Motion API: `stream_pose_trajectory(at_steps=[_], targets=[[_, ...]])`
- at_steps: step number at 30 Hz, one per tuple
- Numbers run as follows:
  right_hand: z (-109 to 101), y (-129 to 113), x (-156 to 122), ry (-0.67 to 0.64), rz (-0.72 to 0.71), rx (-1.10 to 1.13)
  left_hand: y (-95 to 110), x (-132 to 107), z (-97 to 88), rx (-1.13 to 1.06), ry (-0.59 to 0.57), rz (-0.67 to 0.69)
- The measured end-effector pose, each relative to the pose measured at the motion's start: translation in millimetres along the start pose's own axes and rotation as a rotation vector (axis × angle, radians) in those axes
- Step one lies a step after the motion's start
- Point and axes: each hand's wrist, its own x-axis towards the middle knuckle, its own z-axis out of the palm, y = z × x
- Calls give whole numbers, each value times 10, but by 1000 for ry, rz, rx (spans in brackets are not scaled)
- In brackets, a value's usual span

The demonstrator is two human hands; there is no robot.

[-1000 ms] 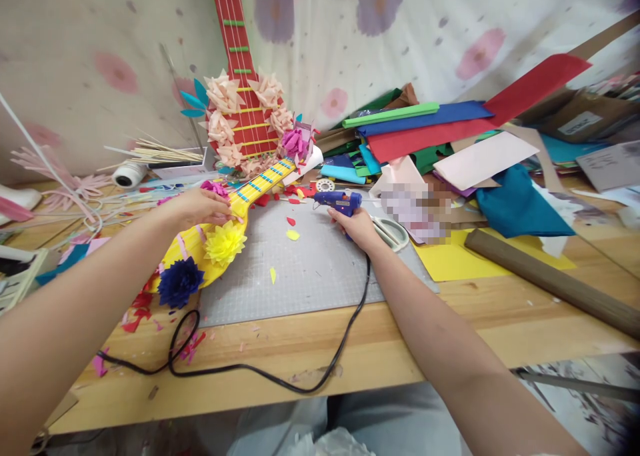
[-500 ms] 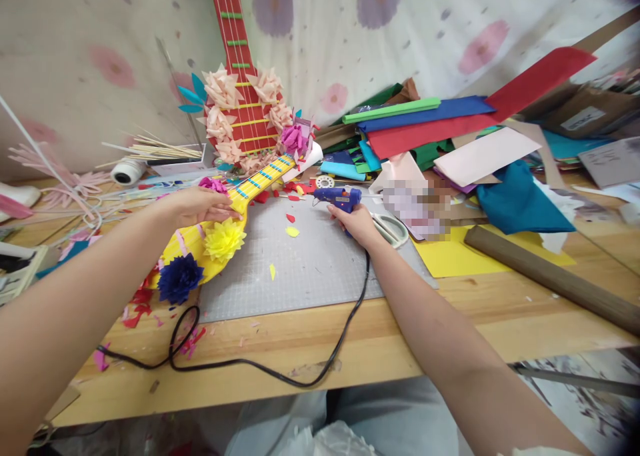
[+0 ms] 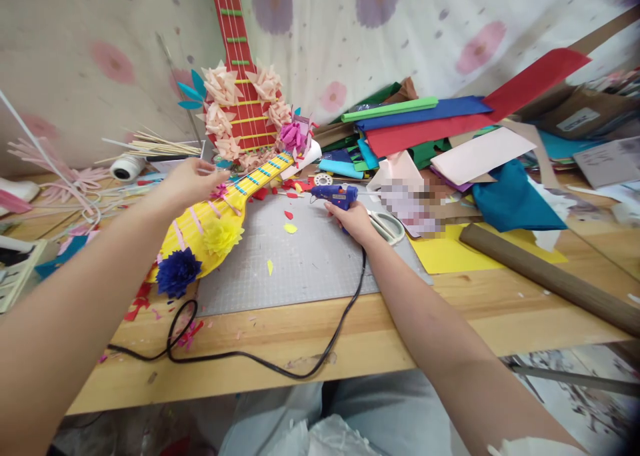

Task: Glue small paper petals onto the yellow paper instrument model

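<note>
My right hand (image 3: 354, 221) grips a blue hot glue gun (image 3: 336, 195) over the grey cutting mat (image 3: 300, 269), its nozzle pointing left. A black cord (image 3: 250, 356) runs from the gun along the table's front. To the left lies a yellow paper-craft lute (image 3: 220, 209) with blue frets, a yellow paper flower (image 3: 223, 235) and a dark blue one (image 3: 179, 273). Above the lute's far edge is my left hand (image 3: 187, 183), its fingers stretched out and nothing plainly held. Part of a magenta flower (image 3: 219, 191) shows beneath that hand.
Behind stands a red lute (image 3: 250, 116) with peach paper flowers. Coloured paper sheets (image 3: 435, 126) are heaped at the back right. Scissors (image 3: 389, 227) lie beside my right hand, and a brown roll (image 3: 540, 276) rests farther right. Paper scraps (image 3: 290, 228) dot the mat.
My left hand has lifted off the yellow lute's body and moved up and away toward its far edge. The right hand keeps the glue gun in almost the same place.
</note>
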Motion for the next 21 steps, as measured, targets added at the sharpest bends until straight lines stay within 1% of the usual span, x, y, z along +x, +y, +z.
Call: stream_pose_trajectory(at_steps=[1,2,3,4,6,8,10,11,12,14,17,21], targets=[[0,-8,-5,9,26,7,65,-63,40,43,78,116],[1,-17,-11,16,48,15,123,-131,108,32,118,218],[1,-25,-16,21,60,22,167,-200,205,3,104,304],[1,-30,-21,25,58,24,191,-266,328,-14,53,364],[2,-32,-24,29,47,24,170,-381,627,14,-82,426],[5,-24,-21,30,40,14,69,-459,939,100,-169,479],[9,-13,-15,28,30,6,-72,-498,1194,204,-160,503],[12,-8,-11,28,28,4,-143,-505,1287,228,-157,502],[14,-4,-7,27,29,3,-209,-505,1355,232,-148,495],[18,0,0,23,34,1,-315,-495,1430,203,-130,495],[23,7,11,18,25,7,-407,-470,1455,114,-97,504],[27,31,24,28,-13,-14,-458,-438,1464,-4,-82,483]])
